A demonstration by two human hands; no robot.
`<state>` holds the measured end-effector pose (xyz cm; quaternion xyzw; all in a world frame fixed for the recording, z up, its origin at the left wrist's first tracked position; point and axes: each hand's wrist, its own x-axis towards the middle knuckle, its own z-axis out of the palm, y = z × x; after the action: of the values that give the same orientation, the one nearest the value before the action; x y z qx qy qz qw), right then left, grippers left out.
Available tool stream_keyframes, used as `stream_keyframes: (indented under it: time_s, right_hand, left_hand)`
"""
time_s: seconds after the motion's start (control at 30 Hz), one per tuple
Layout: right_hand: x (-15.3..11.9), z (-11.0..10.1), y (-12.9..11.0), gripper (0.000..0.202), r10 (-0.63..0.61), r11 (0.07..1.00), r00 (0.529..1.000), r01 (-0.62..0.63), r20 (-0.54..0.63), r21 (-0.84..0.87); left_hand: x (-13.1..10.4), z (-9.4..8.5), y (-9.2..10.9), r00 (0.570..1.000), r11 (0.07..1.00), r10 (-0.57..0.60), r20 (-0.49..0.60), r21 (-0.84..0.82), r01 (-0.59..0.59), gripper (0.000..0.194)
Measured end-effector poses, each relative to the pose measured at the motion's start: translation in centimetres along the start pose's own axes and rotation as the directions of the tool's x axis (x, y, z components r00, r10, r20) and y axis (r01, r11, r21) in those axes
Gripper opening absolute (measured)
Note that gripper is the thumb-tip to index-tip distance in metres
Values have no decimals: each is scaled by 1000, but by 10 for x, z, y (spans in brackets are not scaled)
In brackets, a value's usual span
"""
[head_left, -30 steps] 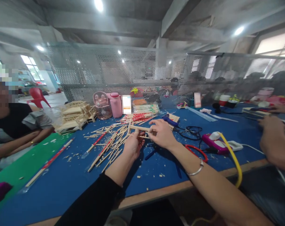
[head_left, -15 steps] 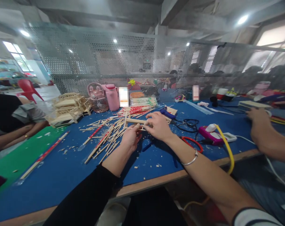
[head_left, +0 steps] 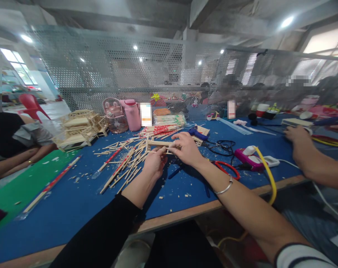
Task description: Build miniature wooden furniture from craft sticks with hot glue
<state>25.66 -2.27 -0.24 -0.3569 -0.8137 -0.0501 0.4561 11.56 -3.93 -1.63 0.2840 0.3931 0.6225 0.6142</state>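
While the left hand pinches the stick frame above the bench, the right hand, fingers curled closely on its right end, should press lightly, keeping sticks square.

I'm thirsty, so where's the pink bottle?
In the head view, the pink bottle stands left of centre, just right of the bunny bottle and behind the loose sticks.

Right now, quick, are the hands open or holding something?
Left hand: closed, holding the small wooden stick frame.
Right hand: closed, fingers gripping the same frame's right end.
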Motion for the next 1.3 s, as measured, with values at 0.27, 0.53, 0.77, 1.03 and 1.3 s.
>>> stream_keyframes:
  time_s: [0.27,0.53,0.77,1.03,1.3]
  right_hand:
    - [0,-6,-4,18,-53,996,999,52,4,69]
    - [0,-8,-3,22,-24,997,999,21,38,73]
    - [0,-6,-1,20,-23,998,999,21,32,66]
    - [0,-6,-4,8,-35,998,999,34,28,45]
    - [2,-2,-4,10,-10,1000,999,9,42,22]
  left_hand:
    - [0,4,1,999,999,30,-21,-36,-31,12]
    - [0,4,0,996,997,68,-62,-28,-70,19]
    - [-1,3,-1,995,997,77,-62,20,-76,28]
    - [-2,4,-1,993,996,86,-84,42,-82,31]
    - [0,2,-1,995,996,82,-51,44,-80,30]
